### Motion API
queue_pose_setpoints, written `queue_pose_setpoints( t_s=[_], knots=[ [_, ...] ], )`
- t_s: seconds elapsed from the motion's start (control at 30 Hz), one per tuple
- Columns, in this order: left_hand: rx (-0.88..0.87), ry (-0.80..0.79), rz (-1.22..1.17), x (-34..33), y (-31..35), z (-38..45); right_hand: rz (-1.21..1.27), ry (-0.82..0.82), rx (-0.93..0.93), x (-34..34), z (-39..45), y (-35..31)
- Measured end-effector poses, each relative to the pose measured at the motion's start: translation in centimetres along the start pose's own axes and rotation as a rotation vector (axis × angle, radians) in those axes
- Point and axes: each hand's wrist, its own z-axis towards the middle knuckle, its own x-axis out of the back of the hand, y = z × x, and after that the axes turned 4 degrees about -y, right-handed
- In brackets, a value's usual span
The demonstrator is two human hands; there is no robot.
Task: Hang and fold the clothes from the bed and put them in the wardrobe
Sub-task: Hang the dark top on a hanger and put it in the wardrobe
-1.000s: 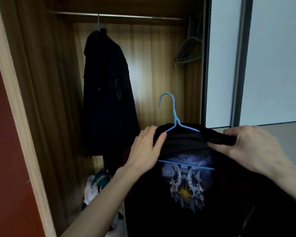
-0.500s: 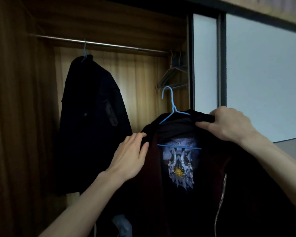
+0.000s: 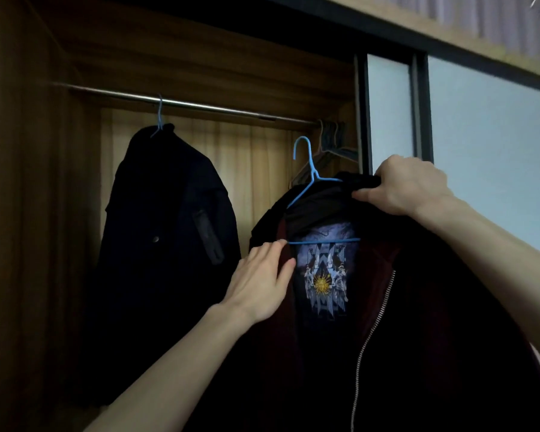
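Observation:
A dark zip jacket (image 3: 418, 322) with a printed shirt (image 3: 325, 285) inside hangs on a blue hanger (image 3: 307, 169), held up in front of the open wardrobe. My right hand (image 3: 409, 185) grips the jacket's collar and the hanger's right shoulder. My left hand (image 3: 262, 282) lies with straight fingers on the jacket's left front edge. The hanger's hook is below the metal rail (image 3: 200, 106) and apart from it.
A black coat (image 3: 166, 244) hangs from the rail on another blue hanger at the left. Several empty hangers (image 3: 331, 145) bunch at the rail's right end. A sliding door (image 3: 387, 120) stands to the right of the opening.
Both hands have lifted the jacket on its hanger toward the rail. My left hand slid from the shoulder down onto the jacket's front edge. My view tilted upward.

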Motion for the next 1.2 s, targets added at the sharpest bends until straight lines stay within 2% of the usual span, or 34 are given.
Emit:
queue_pose_setpoints(
  t_s=[0.33, 0.63, 0.9, 1.2],
  knots=[
    [0.054, 0.278, -0.037, 3.1, -1.5, 9.7, 0.067, 0.048, 0.067, -2.9, 10.1, -4.9],
    [0.13, 0.315, -0.012, 4.1, -4.4, 17.9, 0.244, 0.077, 0.104, -7.0, 18.7, -7.8],
    [0.06, 0.397, 0.106, 6.6, -7.3, 24.4, 0.287, 0.095, 0.123, -7.2, 24.8, -11.7],
    [0.094, 0.454, 0.053, 7.0, -12.0, 27.9, 0.3, 0.118, 0.099, -7.8, 28.7, -15.4]
  ],
)
